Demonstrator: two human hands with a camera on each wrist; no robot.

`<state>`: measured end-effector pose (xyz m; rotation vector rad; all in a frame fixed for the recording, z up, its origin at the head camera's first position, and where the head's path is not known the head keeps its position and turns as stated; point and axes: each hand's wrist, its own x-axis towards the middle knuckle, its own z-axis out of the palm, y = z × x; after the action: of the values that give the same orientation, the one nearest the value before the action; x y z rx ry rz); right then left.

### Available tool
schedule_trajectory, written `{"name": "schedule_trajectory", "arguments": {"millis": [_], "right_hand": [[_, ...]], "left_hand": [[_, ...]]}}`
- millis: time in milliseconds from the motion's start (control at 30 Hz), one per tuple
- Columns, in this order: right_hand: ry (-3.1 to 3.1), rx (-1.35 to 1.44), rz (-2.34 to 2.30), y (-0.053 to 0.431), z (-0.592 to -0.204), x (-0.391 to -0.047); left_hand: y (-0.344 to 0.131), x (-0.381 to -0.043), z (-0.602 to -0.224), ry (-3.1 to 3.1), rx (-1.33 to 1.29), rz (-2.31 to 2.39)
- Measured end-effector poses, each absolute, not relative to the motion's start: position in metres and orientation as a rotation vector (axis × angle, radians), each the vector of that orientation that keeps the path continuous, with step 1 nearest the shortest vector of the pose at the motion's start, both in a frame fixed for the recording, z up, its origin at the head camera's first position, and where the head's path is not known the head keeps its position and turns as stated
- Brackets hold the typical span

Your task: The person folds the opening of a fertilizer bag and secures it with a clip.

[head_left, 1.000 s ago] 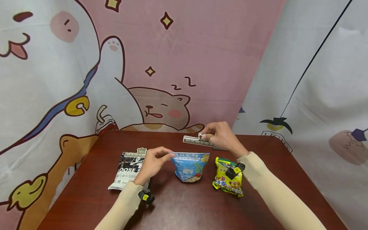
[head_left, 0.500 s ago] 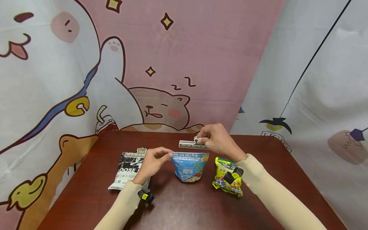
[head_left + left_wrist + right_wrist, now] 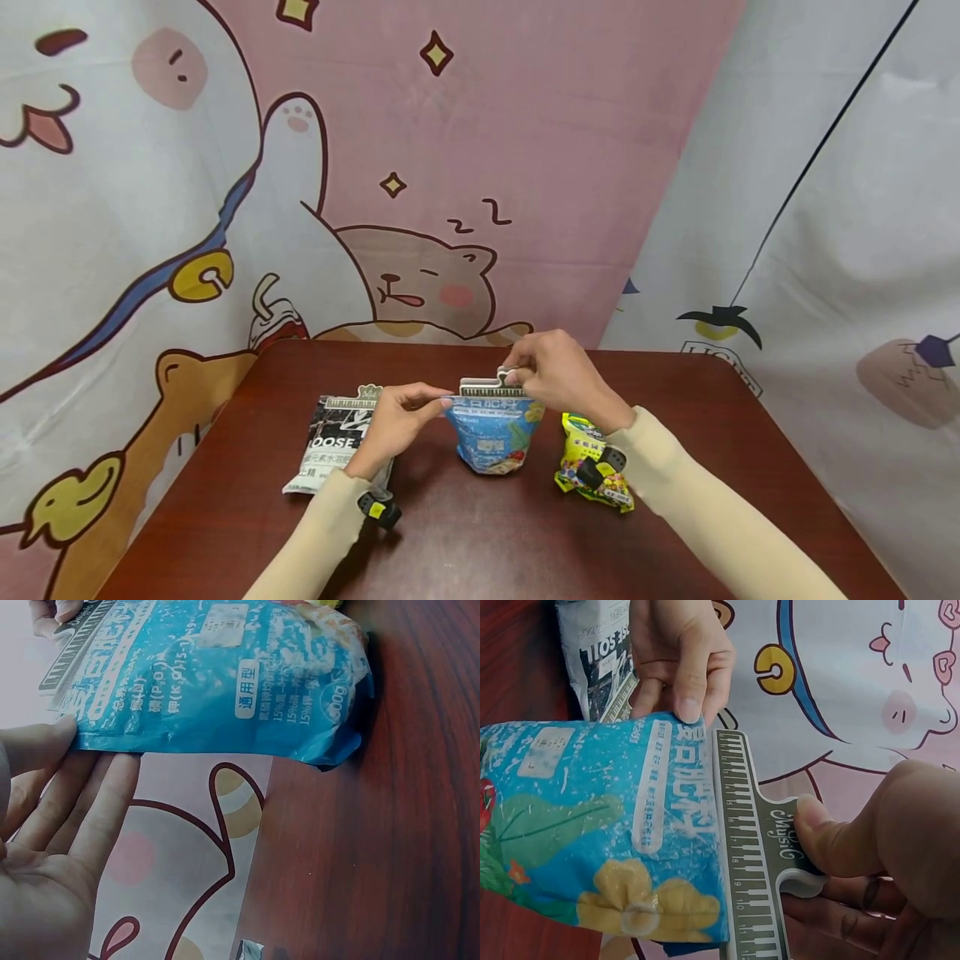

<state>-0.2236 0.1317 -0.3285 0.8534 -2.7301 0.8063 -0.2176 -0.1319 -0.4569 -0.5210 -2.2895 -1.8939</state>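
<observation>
A blue bag (image 3: 491,442) with Chinese print and a yellow flower stands upright at mid-table. My left hand (image 3: 397,425) pinches its top left corner between thumb and fingers. My right hand (image 3: 566,375) grips the handle of a piano-key-patterned clip (image 3: 742,840) marked "Music". In the right wrist view the clip's long edge lies right along the bag's top edge; whether its jaws have the bag between them I cannot tell. The left wrist view shows the bag's blue face (image 3: 210,682) with the left thumb at its corner.
Left of the blue bag lies a black and white bag (image 3: 330,450) with a similar clip (image 3: 360,400) on its top. A yellow and green packet (image 3: 592,467) lies to the right, partly behind the right wrist. A printed cloth (image 3: 465,167) hangs behind the brown table (image 3: 480,542).
My right hand has moved down and left, bringing the clip from above the blue bag to its top edge. The left hand keeps its pinch on the corner.
</observation>
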Motion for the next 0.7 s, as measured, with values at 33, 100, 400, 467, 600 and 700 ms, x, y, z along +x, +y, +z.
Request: {"name": "schedule_trajectory", "arguments": {"millis": [33, 100, 400, 467, 600, 700], "right_hand": [[-2.726, 0.857, 0.8, 0.131, -0.328, -0.223], [-2.714, 0.862, 0.792, 0.129, -0.328, -0.222], [-2.671, 0.88, 0.747, 0.12, -0.331, -0.216], [-2.671, 0.872, 0.736, 0.119, -0.333, -0.215], [-2.68, 0.858, 0.734, 0.115, -0.337, -0.215], [-2.679, 0.859, 0.723, 0.113, -0.34, -0.215]], "left_hand": [[-0.132, -0.218, -0.457, -2.292, -0.522, -1.892], [-0.132, -0.218, -0.457, -2.285, -0.53, -1.906], [-0.135, -0.22, -0.459, -2.248, -0.531, -1.958], [-0.135, -0.22, -0.459, -2.25, -0.523, -1.957], [-0.135, -0.22, -0.458, -2.236, -0.519, -2.002], [-0.136, -0.22, -0.457, -2.215, -0.531, -2.059]]}}
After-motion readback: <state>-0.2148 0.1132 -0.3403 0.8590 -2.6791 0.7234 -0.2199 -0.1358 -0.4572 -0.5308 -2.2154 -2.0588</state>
